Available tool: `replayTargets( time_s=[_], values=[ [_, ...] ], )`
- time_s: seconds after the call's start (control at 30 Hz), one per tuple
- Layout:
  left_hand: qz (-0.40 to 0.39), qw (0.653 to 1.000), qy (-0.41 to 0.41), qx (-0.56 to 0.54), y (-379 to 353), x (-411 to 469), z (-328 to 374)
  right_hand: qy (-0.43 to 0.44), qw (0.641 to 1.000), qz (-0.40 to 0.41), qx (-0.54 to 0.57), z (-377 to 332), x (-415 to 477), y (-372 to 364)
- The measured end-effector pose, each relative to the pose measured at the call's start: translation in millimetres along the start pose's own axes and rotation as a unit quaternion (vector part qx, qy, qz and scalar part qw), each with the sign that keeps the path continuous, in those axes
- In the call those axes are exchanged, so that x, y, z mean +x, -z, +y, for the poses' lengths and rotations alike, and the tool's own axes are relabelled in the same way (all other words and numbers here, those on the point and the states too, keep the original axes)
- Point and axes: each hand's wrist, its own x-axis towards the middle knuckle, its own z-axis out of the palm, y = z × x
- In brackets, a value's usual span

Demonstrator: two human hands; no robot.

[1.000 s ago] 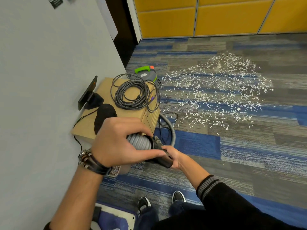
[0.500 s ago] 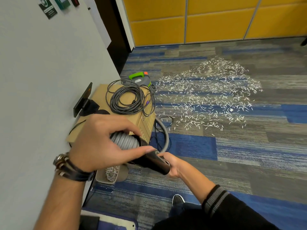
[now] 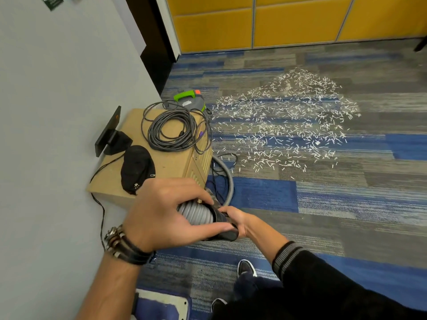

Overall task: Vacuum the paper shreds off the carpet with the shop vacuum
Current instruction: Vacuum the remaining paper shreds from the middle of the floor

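Note:
White paper shreds (image 3: 286,121) lie scattered over the blue and grey carpet (image 3: 323,204) ahead and to the right. The small shop vacuum (image 3: 190,101), grey with a green handle, stands on the floor behind a cardboard box. Its grey ribbed hose (image 3: 196,212) runs around the box toward me. My left hand (image 3: 166,211) grips the ribbed hose end from above. My right hand (image 3: 238,221) holds the black nozzle (image 3: 223,227) at the hose's tip, partly hidden under my left thumb.
A cardboard box (image 3: 171,167) against the grey wall (image 3: 57,112) carries a coiled grey cable (image 3: 172,132), a black cap (image 3: 137,168) and a black stand (image 3: 111,137). Yellow panels (image 3: 277,21) close the far side. My shoes (image 3: 246,269) are below.
The view has shifted slightly; both hands stay on the hose end and nozzle, which sit a little lower and nearer to me. The shreds have not moved.

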Motion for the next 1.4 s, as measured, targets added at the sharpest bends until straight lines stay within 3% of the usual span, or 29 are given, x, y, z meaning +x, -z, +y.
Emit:
replayTargets(
  time_s=[0.27, 0.53, 0.7, 0.9, 1.1, 1.23, 1.4],
  values=[
    [0.069, 0.995, -0.027, 0.065, 36, 28, -4, 0.042, 0.998, -0.022, 0.051, -49, 15, 24],
    [0.038, 0.996, 0.029, 0.081, 6, 49, -58, 0.067, 0.997, 0.038, 0.033, -109, 51, 27],
    [0.007, 0.998, 0.059, 0.034, -11, 44, -96, 0.024, 0.998, 0.048, 0.023, -111, 76, 32],
    [0.024, 0.999, 0.022, 0.009, 12, 61, -115, 0.004, 0.999, 0.004, 0.04, -123, 94, 23],
    [0.098, 0.995, -0.011, 0.003, 67, 91, -134, 0.065, 0.998, 0.011, 0.02, -166, 71, 44],
    [0.085, 0.995, -0.047, 0.007, 81, 112, -141, 0.108, 0.991, 0.0, 0.084, -181, 73, 45],
    [0.047, 0.998, -0.032, 0.018, 66, 118, -168, 0.109, 0.991, 0.057, 0.047, -203, 111, 46]
  ],
)
